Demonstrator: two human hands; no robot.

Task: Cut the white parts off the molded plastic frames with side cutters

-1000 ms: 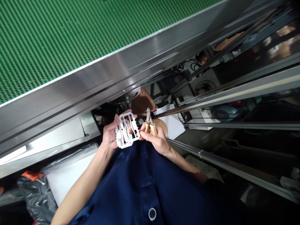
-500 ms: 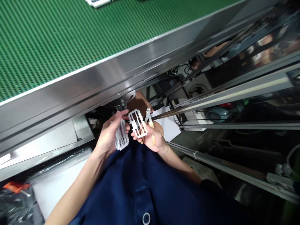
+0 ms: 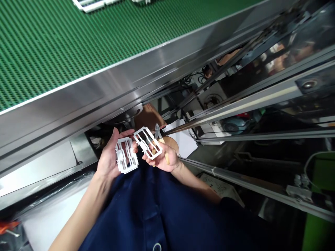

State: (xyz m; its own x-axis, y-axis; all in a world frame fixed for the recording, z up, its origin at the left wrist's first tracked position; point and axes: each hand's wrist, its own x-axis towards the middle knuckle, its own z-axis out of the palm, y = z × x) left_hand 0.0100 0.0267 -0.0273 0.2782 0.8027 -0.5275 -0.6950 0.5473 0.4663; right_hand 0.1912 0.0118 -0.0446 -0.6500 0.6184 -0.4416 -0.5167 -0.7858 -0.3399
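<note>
In my left hand [image 3: 107, 157] lies a white slotted plastic frame [image 3: 127, 170], its open face turned up toward me; there may be more than one stacked, which I cannot tell. My right hand [image 3: 167, 158] pinches a second white plastic frame [image 3: 148, 143] of the same kind by its lower right edge. Tucked in that same hand is a pair of nippers [image 3: 157, 132] with yellowish handles, jaws pointing away from me. The two frames sit close side by side in front of my dark blue shirt.
A green conveyor belt [image 3: 65, 45] with a metal side rail [image 3: 110, 87] runs across ahead; more white frames [image 3: 96, 5] lie on it. Metal bars [image 3: 235, 101] cross at right. Below are a cardboard box [image 3: 149, 116], paper [image 3: 183, 141] and a round brown seat-like surface [image 3: 171, 143].
My left hand has turned, so its frame now faces up more fully. Both hands appear slightly further left in view, and more of the white frames on the belt shows.
</note>
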